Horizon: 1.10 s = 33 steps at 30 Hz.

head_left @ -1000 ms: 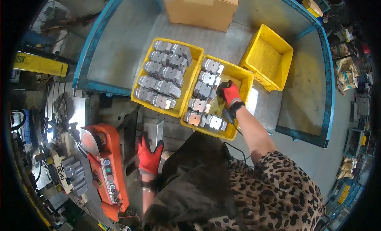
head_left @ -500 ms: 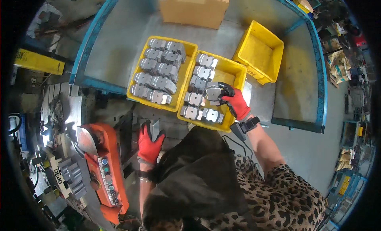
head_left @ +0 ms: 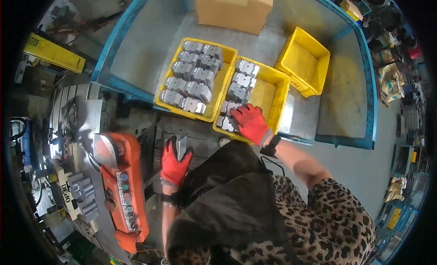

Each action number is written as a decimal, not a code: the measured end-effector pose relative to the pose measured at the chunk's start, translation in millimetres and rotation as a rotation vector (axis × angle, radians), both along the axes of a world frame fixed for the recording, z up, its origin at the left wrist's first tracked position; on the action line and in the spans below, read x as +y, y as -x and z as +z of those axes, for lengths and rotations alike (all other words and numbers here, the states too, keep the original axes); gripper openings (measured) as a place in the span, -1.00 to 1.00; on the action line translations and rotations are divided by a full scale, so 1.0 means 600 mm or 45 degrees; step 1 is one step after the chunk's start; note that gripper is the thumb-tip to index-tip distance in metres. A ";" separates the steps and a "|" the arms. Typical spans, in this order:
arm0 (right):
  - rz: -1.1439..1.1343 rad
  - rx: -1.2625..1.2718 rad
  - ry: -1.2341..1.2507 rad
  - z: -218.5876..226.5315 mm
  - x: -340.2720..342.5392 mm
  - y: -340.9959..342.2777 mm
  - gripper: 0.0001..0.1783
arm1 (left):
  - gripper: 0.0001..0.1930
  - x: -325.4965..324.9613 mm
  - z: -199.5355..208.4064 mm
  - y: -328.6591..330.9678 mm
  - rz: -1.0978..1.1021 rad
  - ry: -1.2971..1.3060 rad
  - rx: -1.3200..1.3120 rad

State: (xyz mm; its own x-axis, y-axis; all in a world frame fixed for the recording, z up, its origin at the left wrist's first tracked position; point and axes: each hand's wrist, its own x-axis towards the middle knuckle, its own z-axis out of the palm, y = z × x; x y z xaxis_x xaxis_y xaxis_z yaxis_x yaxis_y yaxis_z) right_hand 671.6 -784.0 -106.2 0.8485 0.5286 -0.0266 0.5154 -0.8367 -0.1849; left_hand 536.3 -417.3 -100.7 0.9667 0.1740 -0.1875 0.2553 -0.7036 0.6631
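Observation:
My left hand (head_left: 176, 164), in a red glove with dark fingertips, holds a shiny angled metal piece (head_left: 181, 147) between thumb and fingers, to the left of the bins. Over the near end of the middle yellow bin (head_left: 286, 93) is my right hand (head_left: 251, 124), also gloved in red, its back upward. Its fingers curl down on grey notched metal plates (head_left: 226, 123) stacked there; fingertips and thumb are partly hidden. More stacked plates (head_left: 244, 79) run along this bin's left side. A second yellow bin (head_left: 162, 109) to the left holds several similar stacks (head_left: 199, 76).
Both bins stand at the near edge of a blue-framed metal-walled container (head_left: 314, 144). A yellow bin (head_left: 302, 60) without parts and a cardboard box (head_left: 234, 12) are farther back. At left stands an orange control panel (head_left: 125, 192) with buttons, beside a metal bench.
My right hand has shifted nearer and leftward over the bin's front stacks; the plate stack it gripped no longer shows. My left hand keeps its metal piece. The view has shifted slightly.

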 end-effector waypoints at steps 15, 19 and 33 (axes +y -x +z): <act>-0.474 0.011 -0.114 -0.060 -0.029 -0.025 -0.05 | -0.03 -0.016 -0.002 0.012 -0.037 -0.127 -0.050; -0.339 -0.090 0.069 -0.017 0.002 -0.074 0.02 | -0.02 -0.003 0.003 0.041 0.059 -0.064 0.022; -0.082 0.154 -0.155 -0.033 0.028 -0.079 -0.11 | 0.01 0.013 0.018 0.182 0.380 -0.133 0.001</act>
